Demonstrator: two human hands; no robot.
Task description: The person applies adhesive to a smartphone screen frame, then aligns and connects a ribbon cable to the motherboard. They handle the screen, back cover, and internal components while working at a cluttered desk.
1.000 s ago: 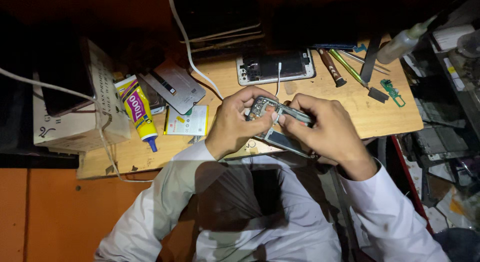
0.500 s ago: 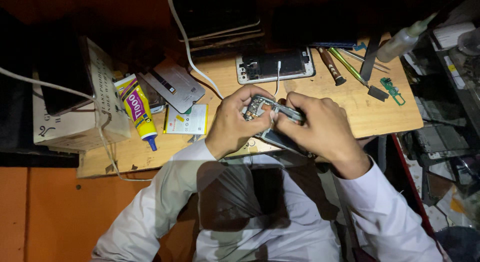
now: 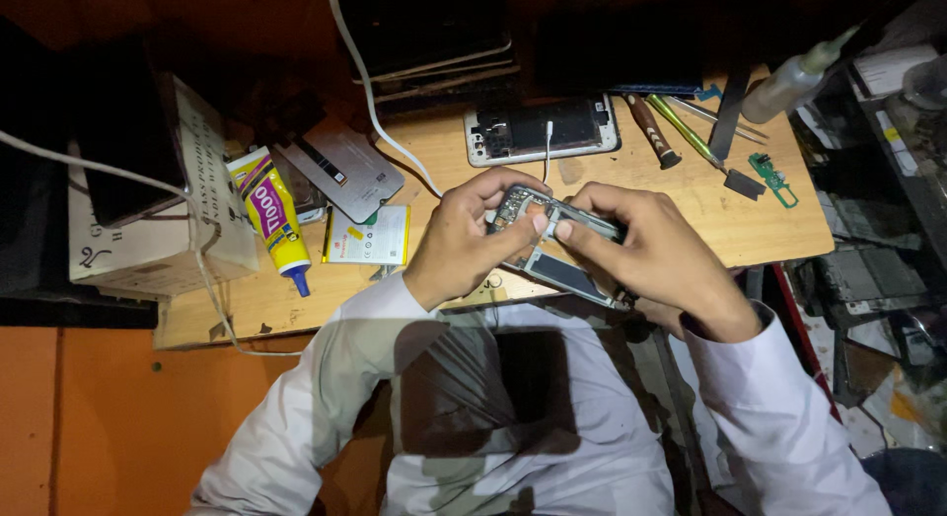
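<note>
Left hand (image 3: 464, 242) and right hand (image 3: 656, 258) both have their grip clamped on a phone frame (image 3: 555, 218), held just above the wooden surface (image 3: 750, 230). Another opened phone (image 3: 541, 129) lies behind it; glue tube (image 3: 269, 215) and battery (image 3: 367, 235) lie to the left.

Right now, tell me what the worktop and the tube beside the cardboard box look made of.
Worktop: looks like pale wood or plywood, matt, with faint grain and scuffed stains. Tube: probably soft plastic, glossy yellow with a pink label and a blue nozzle; it catches a slight sheen. Cardboard box: plain printed card, dull finish.
</note>
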